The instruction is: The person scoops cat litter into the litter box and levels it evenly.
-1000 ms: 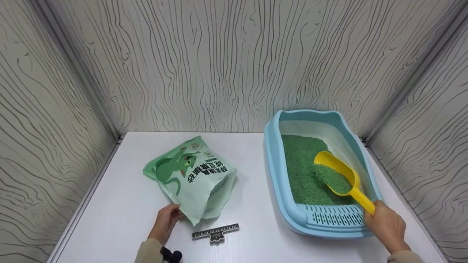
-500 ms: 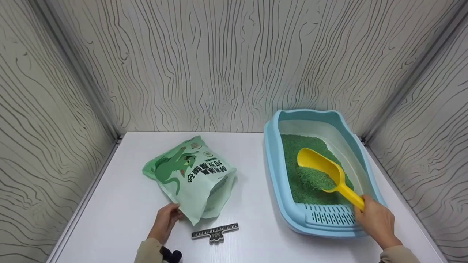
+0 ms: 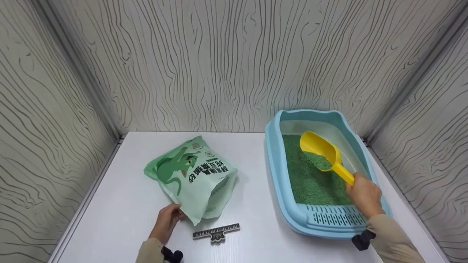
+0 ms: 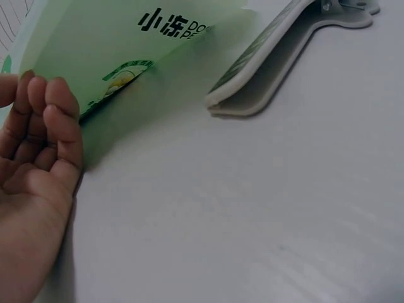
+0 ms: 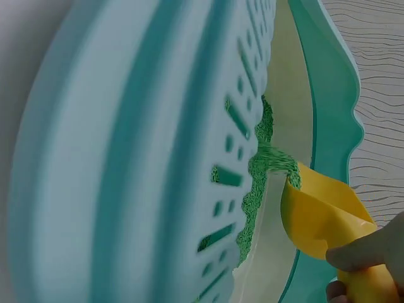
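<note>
My right hand [image 3: 365, 194] grips the handle of a yellow scoop [image 3: 317, 143] above the green granules [image 3: 314, 186] in a light blue litter box [image 3: 275, 175]. The scoop is tilted, and in the right wrist view green granules stream off the lip of the yellow scoop [image 5: 322, 214] into the box. My left hand [image 3: 166, 222] pinches the near left edge of a green cat litter bag [image 3: 193, 179], which lies on the table with its mouth gaping toward the front. The left wrist view shows curled fingers [image 4: 62, 129] against the bag [image 4: 126, 50].
A bag clip [image 3: 216, 232] with a piano-key pattern lies just in front of the bag's mouth. The box's front ledge is slotted [image 3: 336, 215]. Wood-grain panels [image 3: 219, 65] enclose the white table [image 3: 252, 204] at the back and both sides.
The right hand has carried the scoop left, then farther back over the box, and the granule pile in it has shrunk. The left hand and bag stay put.
</note>
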The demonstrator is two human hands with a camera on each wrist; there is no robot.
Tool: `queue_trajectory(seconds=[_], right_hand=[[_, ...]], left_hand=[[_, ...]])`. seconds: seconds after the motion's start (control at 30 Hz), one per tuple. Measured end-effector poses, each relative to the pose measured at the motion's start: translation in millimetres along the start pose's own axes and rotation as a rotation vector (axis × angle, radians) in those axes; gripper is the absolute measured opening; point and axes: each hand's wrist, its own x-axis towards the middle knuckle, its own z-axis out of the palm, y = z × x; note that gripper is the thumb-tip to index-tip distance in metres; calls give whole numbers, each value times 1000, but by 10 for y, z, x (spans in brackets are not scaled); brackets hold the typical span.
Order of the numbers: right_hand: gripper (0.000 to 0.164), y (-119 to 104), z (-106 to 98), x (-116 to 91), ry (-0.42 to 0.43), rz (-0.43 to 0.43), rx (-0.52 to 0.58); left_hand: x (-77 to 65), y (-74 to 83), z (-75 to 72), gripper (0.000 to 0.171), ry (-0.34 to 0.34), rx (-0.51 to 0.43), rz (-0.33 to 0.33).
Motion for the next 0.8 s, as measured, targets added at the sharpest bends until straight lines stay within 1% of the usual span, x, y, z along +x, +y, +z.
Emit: queue_trajectory(seconds=[0.07,0.17,0.37,0.57,0.67,0.73,0.8], right_hand=[[33,-33,2,51,-11,20,-2],[33,-58,-13,120,-19,22,-12],[34,19,-84,251,18,28,-15],[30,81,-124,346,62,-5,-37],[27,77,-113,373,79,-11,-60],[24,75,-96,383,99,-46,-85],[21,69,-69,381,148,-106,-108]], left_hand=[[4,-3,-3,20,3,8,-6],[13,-7,-5,21,4,9,-9],[17,-14,-9,21,5,3,-16],[10,-11,-12,21,23,11,-24],[12,-7,-11,21,15,10,-17],[12,-6,-9,21,5,7,-11],[12,-9,-6,21,-4,1,-7]])
